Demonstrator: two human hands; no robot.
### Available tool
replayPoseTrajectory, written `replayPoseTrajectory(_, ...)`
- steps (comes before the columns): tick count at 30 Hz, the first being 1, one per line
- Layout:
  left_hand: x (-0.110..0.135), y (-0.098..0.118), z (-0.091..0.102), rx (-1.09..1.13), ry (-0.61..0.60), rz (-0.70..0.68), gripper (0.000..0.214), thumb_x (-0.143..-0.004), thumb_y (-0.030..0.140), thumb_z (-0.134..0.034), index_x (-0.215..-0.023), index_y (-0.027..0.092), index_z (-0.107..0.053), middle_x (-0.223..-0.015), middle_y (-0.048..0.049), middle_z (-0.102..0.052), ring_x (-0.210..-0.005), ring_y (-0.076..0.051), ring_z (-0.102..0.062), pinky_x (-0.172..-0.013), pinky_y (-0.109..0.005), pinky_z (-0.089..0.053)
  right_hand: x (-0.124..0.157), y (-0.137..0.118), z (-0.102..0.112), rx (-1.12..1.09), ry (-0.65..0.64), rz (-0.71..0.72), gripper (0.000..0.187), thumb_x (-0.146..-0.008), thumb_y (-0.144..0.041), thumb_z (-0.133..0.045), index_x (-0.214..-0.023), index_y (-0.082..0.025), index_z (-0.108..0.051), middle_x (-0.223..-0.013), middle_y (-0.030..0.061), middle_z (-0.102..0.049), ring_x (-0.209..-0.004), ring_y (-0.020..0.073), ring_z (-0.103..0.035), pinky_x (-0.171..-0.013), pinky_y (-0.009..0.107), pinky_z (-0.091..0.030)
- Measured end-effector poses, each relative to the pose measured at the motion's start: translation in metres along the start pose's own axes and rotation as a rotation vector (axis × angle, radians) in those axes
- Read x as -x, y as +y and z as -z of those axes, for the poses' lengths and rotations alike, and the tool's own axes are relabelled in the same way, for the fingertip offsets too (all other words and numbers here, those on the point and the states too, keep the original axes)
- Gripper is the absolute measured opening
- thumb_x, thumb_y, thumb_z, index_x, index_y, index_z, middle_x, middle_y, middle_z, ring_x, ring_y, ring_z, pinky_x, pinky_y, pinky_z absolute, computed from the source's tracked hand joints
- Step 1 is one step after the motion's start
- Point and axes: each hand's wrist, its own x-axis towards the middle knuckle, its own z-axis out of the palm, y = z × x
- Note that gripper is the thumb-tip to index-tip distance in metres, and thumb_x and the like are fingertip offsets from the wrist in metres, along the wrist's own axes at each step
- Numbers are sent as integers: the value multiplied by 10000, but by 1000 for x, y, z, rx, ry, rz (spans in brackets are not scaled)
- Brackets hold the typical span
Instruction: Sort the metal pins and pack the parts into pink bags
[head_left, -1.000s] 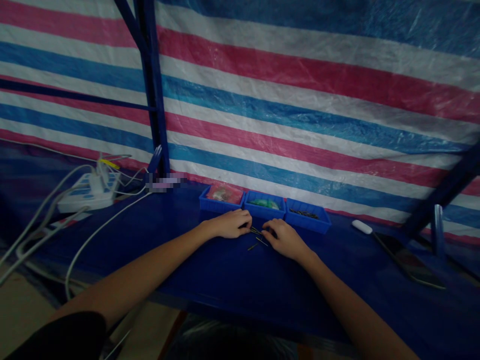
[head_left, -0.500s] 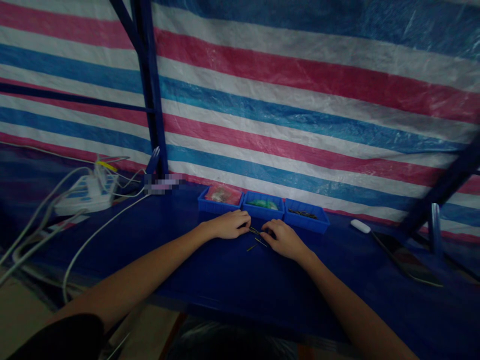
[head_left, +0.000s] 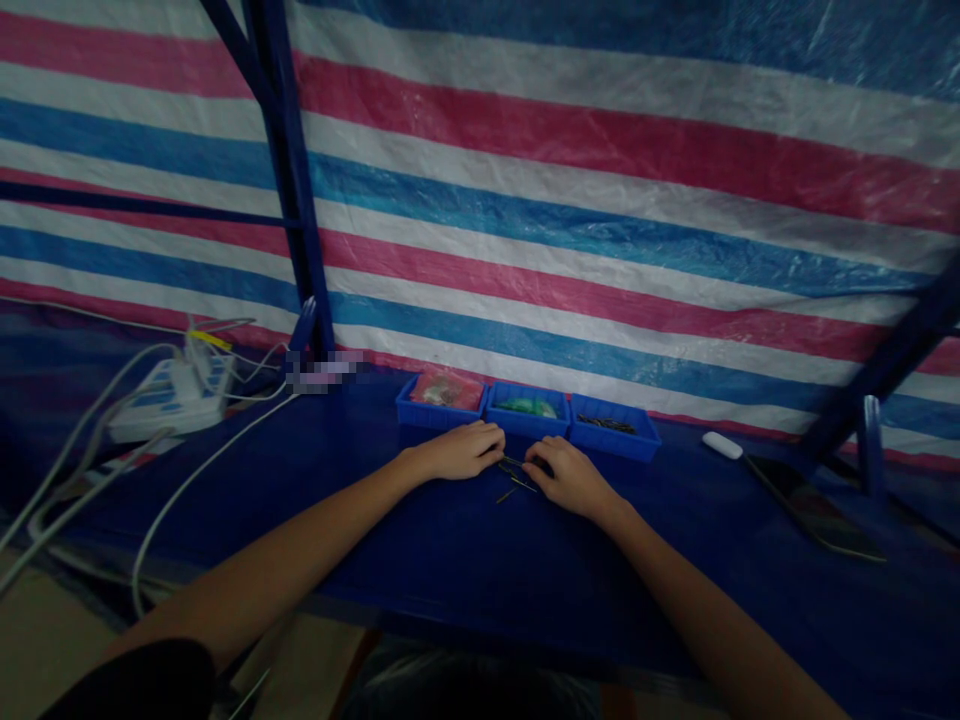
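As the left hand and right hand flank slender rods (neither grip can be made out), light fingertip pressure suits best.

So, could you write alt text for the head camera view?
A person's left hand and right hand are close together near small, thin pieces on a blue table. Beyond them, three blue bins stand in a row before a striped sheet; a white power strip lies to the left, a dark, flat device to the right.
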Motion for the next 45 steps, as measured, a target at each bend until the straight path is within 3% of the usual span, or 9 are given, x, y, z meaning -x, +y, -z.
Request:
replayPoseTrajectory(24, 0, -2, -2, 21, 29, -16, 172, -937, 279, -372, -887, 175, -500, -868, -30, -543, -817, -161, -499, -758, -284, -384, 1, -1, -1, 5, 7, 9, 120, -880, -276, -530, -908, -197, -616, -845, 37, -583, -836, 167, -529, -769, 298, -392)
replayPoseTrajectory(45, -2, 13, 0, 94, 45, 20, 156, -926, 282, -380, -880, 184, -492, -842, -16, -559, -780, -148, -531, -713, -264, -400, 1, -4, 1, 11, 94, 50, 91, -882, -179, -489, -823, -193, -558, -841, 40, -572, -841, 171, -525, -770, 295, -412)
